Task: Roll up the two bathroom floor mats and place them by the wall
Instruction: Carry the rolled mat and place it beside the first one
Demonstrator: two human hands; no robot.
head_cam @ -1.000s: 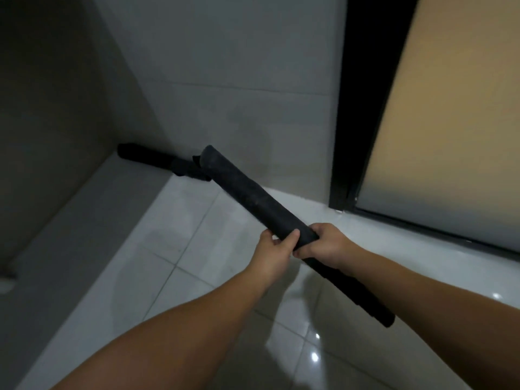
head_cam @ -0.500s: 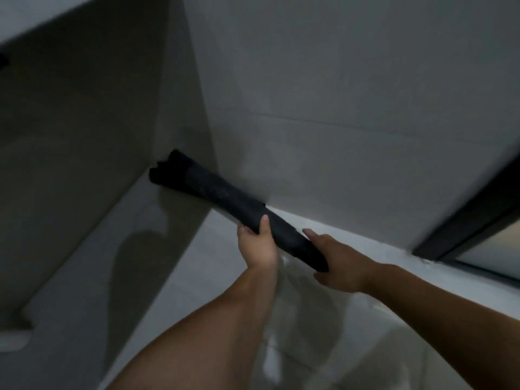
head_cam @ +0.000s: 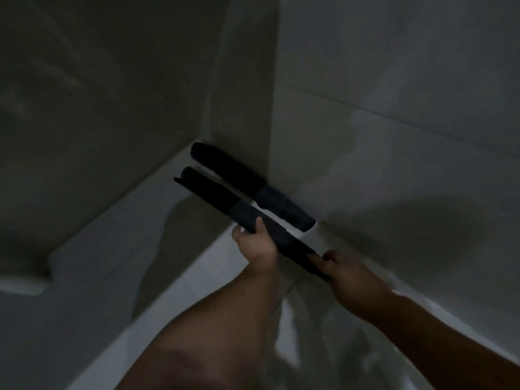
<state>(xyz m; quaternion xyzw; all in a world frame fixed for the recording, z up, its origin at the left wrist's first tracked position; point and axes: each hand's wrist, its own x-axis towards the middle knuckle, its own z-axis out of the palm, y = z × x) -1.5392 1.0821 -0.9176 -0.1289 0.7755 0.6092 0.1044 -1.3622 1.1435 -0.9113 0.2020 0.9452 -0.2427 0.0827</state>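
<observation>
Dim tiled corner. One rolled mat (head_cam: 253, 190) lies on the floor (head_cam: 197, 277) tight against the wall (head_cam: 394, 164). Second rolled mat (head_cam: 244, 220) sits parallel, just beside it. Left hand (head_cam: 254, 244) wrapped around its middle, thumb over the top. Right hand (head_cam: 344, 270) at its near end, fingers touching the roll; grip unclear through blur.
</observation>
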